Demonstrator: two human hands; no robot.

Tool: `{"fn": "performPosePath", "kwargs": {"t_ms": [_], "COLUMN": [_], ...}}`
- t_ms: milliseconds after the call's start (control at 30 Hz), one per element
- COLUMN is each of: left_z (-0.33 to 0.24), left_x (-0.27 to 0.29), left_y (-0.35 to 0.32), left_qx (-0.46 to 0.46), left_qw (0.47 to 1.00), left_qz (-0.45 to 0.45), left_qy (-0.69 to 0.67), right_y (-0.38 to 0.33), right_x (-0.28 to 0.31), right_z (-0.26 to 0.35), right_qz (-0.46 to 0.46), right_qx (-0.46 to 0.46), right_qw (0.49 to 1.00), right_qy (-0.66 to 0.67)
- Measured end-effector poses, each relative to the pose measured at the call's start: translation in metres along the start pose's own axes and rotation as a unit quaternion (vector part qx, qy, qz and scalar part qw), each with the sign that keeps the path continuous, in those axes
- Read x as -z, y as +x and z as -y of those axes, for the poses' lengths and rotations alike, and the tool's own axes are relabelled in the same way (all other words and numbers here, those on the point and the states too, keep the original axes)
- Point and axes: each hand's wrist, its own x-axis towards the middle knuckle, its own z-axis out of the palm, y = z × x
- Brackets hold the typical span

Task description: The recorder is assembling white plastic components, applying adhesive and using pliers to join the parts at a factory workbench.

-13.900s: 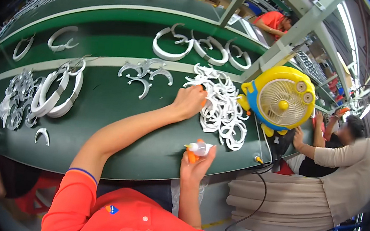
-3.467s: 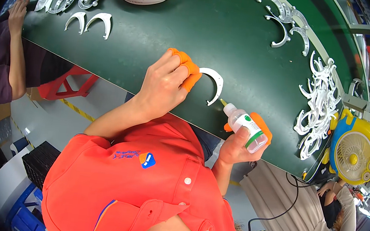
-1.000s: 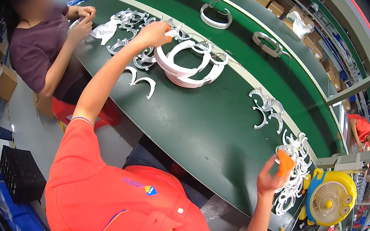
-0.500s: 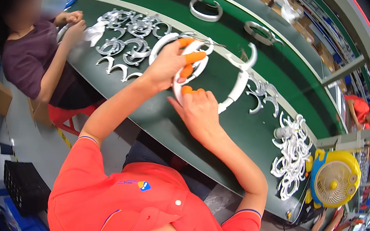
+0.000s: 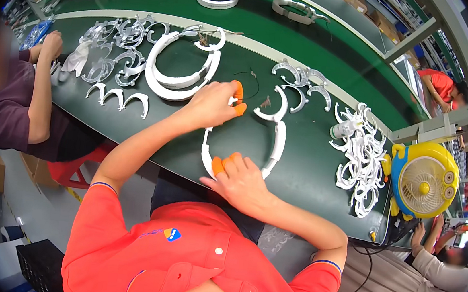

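Note:
A white ring-shaped neckband lies on the table in front of me, with a curved end cover hanging loose at its upper right. My right hand is closed on the band's near lower curve. At the band's left end, my left hand pinches a small white part between thumb and fingers; the palm hides most of that end. Orange finger cots cover several fingertips. Just beyond my left hand rest more white neckbands, one inside another. A thin dark wire curls on the table near my left fingers.
Clear and white curved shells lie at the far left, with three white arcs nearer. At right are a white shell pile and a yellow fan. Neckbands sit on the green strip. A co-worker sits left.
Both hands have brought the neckband nearer to me, away from the other neckbands on the left. My left hand has moved down and right relative to the table. The whole view has shifted.

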Motion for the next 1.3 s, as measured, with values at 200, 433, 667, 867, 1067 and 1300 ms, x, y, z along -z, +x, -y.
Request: {"fn": "performPosePath", "kwargs": {"t_ms": [200, 433, 667, 867, 1067, 1300], "left_z": [0.015, 0.009, -0.001, -0.017, -0.028, -0.025], "left_x": [-0.015, -0.017, 0.015, 0.022, -0.001, -0.007], "left_y": [0.009, 0.038, 0.070, 0.064, 0.021, 0.010], "left_qx": [-0.284, -0.092, 0.084, -0.050, -0.120, -0.185], "left_qw": [0.847, 0.941, 0.855, 0.890, 0.946, 0.979], "left_qz": [-0.228, -0.115, -0.052, -0.065, 0.063, 0.091], "left_qy": [0.387, 0.304, -0.509, -0.448, -0.295, 0.007], "right_y": [0.002, -0.024, -0.033, -0.042, -0.009, -0.006], "right_x": [0.028, -0.005, -0.001, 0.027, 0.045, 0.042], "right_z": [-0.102, -0.160, -0.159, -0.178, -0.137, -0.125], "right_qz": [-0.104, 0.036, 0.002, -0.128, -0.151, -0.199], "right_qx": [-0.256, -0.356, -0.396, -0.428, -0.463, -0.422], "right_qw": [0.956, 0.912, 0.902, 0.895, 0.806, 0.767], "right_qy": [-0.097, -0.198, -0.169, -0.004, 0.338, 0.440]}}
